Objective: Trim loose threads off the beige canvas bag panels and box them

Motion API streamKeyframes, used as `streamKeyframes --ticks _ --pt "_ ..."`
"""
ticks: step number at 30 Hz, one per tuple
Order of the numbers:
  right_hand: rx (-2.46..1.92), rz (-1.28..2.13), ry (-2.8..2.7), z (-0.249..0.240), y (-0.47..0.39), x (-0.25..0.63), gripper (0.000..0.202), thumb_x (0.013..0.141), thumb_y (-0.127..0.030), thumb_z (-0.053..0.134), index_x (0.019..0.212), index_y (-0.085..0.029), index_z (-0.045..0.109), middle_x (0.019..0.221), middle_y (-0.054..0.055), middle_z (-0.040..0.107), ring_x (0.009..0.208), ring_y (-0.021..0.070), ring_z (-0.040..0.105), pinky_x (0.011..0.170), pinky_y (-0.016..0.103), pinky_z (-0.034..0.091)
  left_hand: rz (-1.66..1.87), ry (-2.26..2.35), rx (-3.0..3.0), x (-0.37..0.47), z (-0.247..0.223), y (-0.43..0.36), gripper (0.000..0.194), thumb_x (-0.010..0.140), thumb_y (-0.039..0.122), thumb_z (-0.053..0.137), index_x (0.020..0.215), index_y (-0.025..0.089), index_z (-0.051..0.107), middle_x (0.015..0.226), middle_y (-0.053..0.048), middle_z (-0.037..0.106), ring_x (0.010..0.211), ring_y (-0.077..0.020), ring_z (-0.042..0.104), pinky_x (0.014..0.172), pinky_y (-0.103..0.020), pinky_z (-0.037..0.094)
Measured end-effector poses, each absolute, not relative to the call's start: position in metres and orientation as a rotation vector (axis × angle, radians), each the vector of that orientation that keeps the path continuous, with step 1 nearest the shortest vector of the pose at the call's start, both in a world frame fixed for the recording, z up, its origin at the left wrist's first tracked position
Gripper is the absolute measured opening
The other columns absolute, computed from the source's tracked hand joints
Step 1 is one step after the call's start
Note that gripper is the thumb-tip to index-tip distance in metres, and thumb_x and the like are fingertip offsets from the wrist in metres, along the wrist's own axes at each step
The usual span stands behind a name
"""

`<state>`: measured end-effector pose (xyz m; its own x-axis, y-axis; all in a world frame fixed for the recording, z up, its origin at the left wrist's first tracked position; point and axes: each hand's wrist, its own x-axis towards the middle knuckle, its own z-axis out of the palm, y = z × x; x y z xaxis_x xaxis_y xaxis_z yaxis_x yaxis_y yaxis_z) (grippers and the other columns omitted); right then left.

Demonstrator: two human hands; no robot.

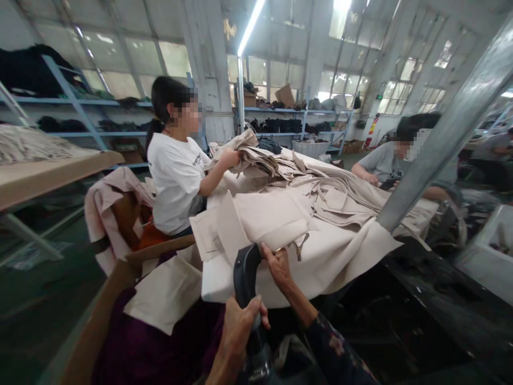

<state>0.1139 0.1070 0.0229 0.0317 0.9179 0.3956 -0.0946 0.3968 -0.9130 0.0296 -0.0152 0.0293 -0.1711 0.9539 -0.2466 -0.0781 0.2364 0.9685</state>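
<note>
At left, a pale piece (168,291) lies across an open box (128,267), off the desk (216,280). Beyond, a person in a white shirt (174,184) holds a bundle (248,155). The left hand (236,329) has its grip closed round a black tube (245,272), upright at the desk's near edge – matt, thick and bent at its top. The right hand's (280,267) fingertips meet that bend; whether its grip pinches anything, I cannot tell. Beside it, pale cloth (268,214) lies flat, while a loose heap (336,192) spreads rightward – which pieces are finished does not show.
</note>
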Motion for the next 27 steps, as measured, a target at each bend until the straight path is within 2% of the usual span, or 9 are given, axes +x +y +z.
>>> streamKeyframes --ticks 3,7,9,11,13,16,19,22,27 --pt "-0.838 0.990 -1.330 0.023 0.105 0.123 0.028 0.079 -0.037 0.055 0.087 -0.014 0.069 0.086 0.006 0.069 0.089 0.0207 0.061 0.087 0.031 0.044 1.193 1.417 0.835 0.028 0.021 -0.010 0.032 0.066 0.041 0.062 0.052 0.013 0.057 0.039 -0.004 0.056 0.036 -0.0150 0.053 0.040 -0.023 0.039" --pt "-0.898 1.074 -1.370 0.018 0.104 0.134 0.030 0.079 -0.040 0.054 0.082 -0.013 0.067 0.079 0.006 0.068 0.083 0.0202 0.061 0.079 0.029 0.048 1.218 1.423 0.773 0.026 0.018 -0.009 0.033 0.063 0.043 0.064 0.051 0.013 0.057 0.038 -0.004 0.056 0.036 -0.0156 0.053 0.040 -0.024 0.040" --pt "-0.949 1.137 -1.399 0.013 0.101 0.140 0.034 0.081 -0.042 0.050 0.081 -0.012 0.066 0.077 0.007 0.068 0.077 0.0194 0.063 0.072 0.028 0.049 1.225 1.436 0.759 0.025 0.022 -0.011 0.033 0.062 0.043 0.065 0.050 0.013 0.057 0.039 -0.004 0.056 0.037 -0.0159 0.054 0.041 -0.024 0.041" --pt "-1.012 1.225 -1.451 0.009 0.096 0.149 0.041 0.082 -0.046 0.046 0.073 -0.011 0.065 0.067 0.008 0.067 0.064 0.0183 0.063 0.060 0.028 0.051 1.221 1.459 0.779 0.026 0.027 -0.012 0.032 0.062 0.043 0.065 0.051 0.013 0.058 0.040 -0.004 0.057 0.039 -0.0158 0.054 0.042 -0.024 0.041" --pt "-1.083 1.302 -1.511 0.008 0.092 0.163 0.045 0.081 -0.048 0.046 0.063 -0.010 0.062 0.055 0.008 0.064 0.049 0.0167 0.061 0.048 0.026 0.048 1.212 1.471 0.820 0.028 0.032 -0.013 0.033 0.062 0.044 0.065 0.052 0.013 0.058 0.042 -0.004 0.058 0.041 -0.0159 0.054 0.042 -0.023 0.041" --pt "-1.234 1.253 -1.525 0.011 0.089 0.196 0.040 0.078 -0.047 0.049 0.062 -0.012 0.059 0.050 0.006 0.062 0.041 0.0149 0.058 0.039 0.022 0.042 1.185 1.463 0.888 0.034 0.039 -0.009 0.035 0.062 0.047 0.065 0.053 0.014 0.058 0.042 -0.005 0.059 0.040 -0.0158 0.053 0.042 -0.024 0.040" --pt "-1.438 0.959 -1.414 0.019 0.098 0.233 0.036 0.081 -0.044 0.044 0.069 -0.013 0.058 0.058 0.006 0.064 0.049 0.0155 0.059 0.044 0.023 0.041 1.137 1.451 0.927 0.045 0.046 -0.001 0.035 0.061 0.047 0.065 0.054 0.014 0.057 0.042 -0.005 0.059 0.039 -0.0161 0.053 0.041 -0.024 0.040" --pt "-1.602 0.658 -1.311 0.022 0.115 0.258 0.030 0.078 -0.043 0.052 0.079 -0.014 0.057 0.072 0.007 0.065 0.068 0.0187 0.061 0.059 0.027 0.043 1.090 1.456 0.954 0.058 0.054 0.009 0.035 0.063 0.047 0.063 0.054 0.014 0.058 0.041 -0.005 0.058 0.039 -0.0164 0.053 0.039 -0.023 0.038" --pt "-1.737 0.566 -1.342 0.017 0.137 0.261 0.037 0.067 -0.042 0.067 0.088 -0.014 0.058 0.069 0.005 0.063 0.068 0.0196 0.059 0.065 0.029 0.042 1.035 1.417 0.988 0.076 0.059 0.027 0.033 0.065 0.044 0.062 0.051 0.014 0.057 0.038 -0.005 0.056 0.035 -0.0149 0.052 0.039 -0.022 0.039"
